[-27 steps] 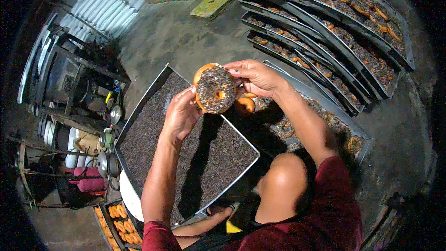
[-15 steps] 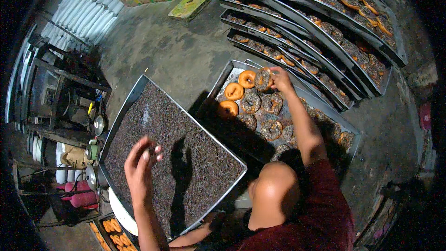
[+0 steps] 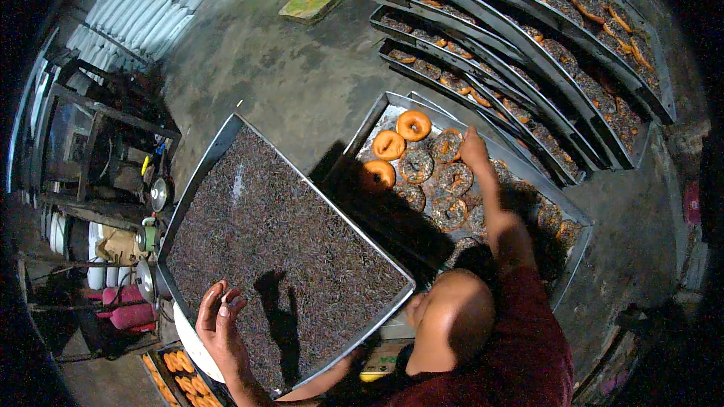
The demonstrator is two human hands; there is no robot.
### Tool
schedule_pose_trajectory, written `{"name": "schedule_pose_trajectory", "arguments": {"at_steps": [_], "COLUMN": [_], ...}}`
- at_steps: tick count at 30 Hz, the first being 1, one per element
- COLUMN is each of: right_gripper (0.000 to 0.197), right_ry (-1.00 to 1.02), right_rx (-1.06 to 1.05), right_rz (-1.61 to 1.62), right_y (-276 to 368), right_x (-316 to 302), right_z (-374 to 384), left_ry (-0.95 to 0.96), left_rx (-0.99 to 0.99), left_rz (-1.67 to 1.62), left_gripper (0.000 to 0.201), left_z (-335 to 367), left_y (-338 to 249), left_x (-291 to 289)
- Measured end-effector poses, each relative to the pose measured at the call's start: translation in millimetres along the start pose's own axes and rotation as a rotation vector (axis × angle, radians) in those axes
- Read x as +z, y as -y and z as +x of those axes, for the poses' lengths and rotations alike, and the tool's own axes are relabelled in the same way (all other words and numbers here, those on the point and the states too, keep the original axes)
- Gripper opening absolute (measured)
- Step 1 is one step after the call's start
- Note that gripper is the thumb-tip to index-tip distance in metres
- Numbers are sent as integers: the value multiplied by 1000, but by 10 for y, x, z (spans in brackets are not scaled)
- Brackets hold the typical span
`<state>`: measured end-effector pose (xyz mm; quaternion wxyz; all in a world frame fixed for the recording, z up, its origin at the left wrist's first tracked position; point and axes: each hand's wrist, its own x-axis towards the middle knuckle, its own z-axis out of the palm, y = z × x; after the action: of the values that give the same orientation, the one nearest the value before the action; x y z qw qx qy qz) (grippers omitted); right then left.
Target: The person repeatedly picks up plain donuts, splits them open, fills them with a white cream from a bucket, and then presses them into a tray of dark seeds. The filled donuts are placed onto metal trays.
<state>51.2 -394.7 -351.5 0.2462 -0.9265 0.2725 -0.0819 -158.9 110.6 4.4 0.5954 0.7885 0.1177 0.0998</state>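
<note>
The right hand (image 3: 473, 151) reaches past the far right side of the sprinkle tray (image 3: 224, 149), its fingers at the edge of a sprinkle-coated ring doughnut (image 3: 440, 143); I cannot tell whether they pinch it or merely touch it. This doughnut lies in the doughnut tray (image 3: 520, 177), just right of the sprinkle tray, beside other coated doughnuts (image 3: 449, 215) and near three plain ring doughnuts (image 3: 379, 145). The left hand (image 3: 221, 324) hangs above the sprinkle tray's near left edge, fingers loosely curled, slightly apart, with nothing visible between them. Dark sprinkles (image 3: 279, 226) cover the sprinkle tray's bottom. Stacked metal trays (image 3: 498, 0) of coated doughnuts stand beyond it to the right; golden pastries (image 3: 179, 362) lie off its near left side.
</note>
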Motion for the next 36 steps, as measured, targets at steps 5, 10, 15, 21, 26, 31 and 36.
{"name": "schedule_pose_trajectory", "arguments": {"at_steps": [5, 10, 15, 21, 26, 31, 36], "right_gripper": [22, 25, 33, 54, 55, 38, 43], "right_ry": [130, 174, 263, 328, 243, 65, 824], "right_rx": [-202, 77, 120, -220, -437, -455, -593], "right_rz": [-212, 29, -74, -32, 122, 711, 1425], "right_y": [567, 1237, 1362, 1507, 1632, 1924, 2779], "right_x": [-18, 445, 493, 457, 835, -87, -1909], "right_z": [146, 328, 383, 188, -183, -160, -1050], "left_ry": [-45, -62, -93, -127, -122, -128, 51], "left_rx": [53, 67, 87, 80, 117, 45, -248], "left_rz": [8, 68, 103, 51, -6, -122, -735], "left_gripper": [37, 32, 30, 27, 25, 22, 54], "left_z": [-3, -26, -74, -101, -166, -286, -346], "left_y": [-6, -21, 14, 102, 102, 58, -2], "left_x": [-17, -9, -127, -159, -156, -137, 294]}}
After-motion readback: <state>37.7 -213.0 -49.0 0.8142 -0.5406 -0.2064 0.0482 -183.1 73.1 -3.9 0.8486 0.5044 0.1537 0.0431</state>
